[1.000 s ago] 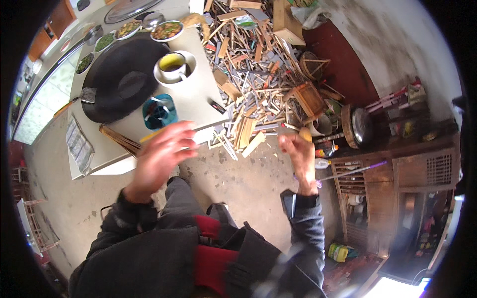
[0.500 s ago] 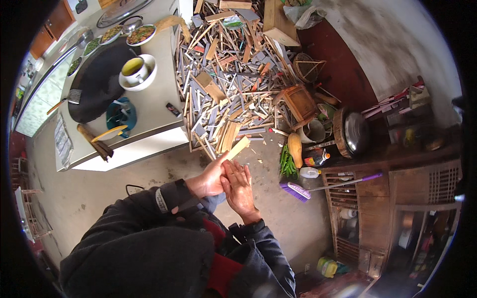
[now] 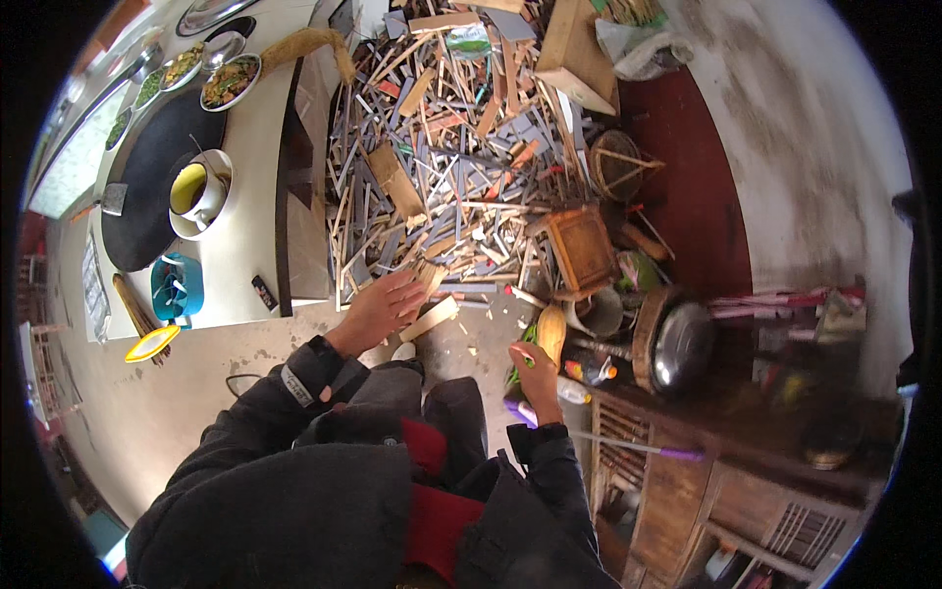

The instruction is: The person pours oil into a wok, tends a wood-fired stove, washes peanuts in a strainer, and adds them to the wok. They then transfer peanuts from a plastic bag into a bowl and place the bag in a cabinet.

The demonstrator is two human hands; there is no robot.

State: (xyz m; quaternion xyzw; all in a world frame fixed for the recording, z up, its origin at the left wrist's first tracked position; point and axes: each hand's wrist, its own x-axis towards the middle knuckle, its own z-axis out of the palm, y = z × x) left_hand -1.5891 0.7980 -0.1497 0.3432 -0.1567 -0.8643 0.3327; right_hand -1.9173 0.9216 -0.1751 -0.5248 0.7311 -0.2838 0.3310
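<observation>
My left hand is raised with its fingers stretched out and holds nothing. It is just beside a pale wood strip at the near edge of a heap of scrap wood. Farther right, my right hand has loosely bent fingers, with a gap between thumb and fingertips and nothing visible in it. Behind it, partly hidden, are a yellow squash, green vegetables and a purple broom.
At left stands a stove counter with a white bowl, a teal basket and dishes of food. A wooden stool lies right of the heap. A metal-lidded pot and a wooden cabinet are at right.
My hands were together over the near edge of the wood heap. They have parted, the left one moving left and up, the right one moving right. The view has shifted too.
</observation>
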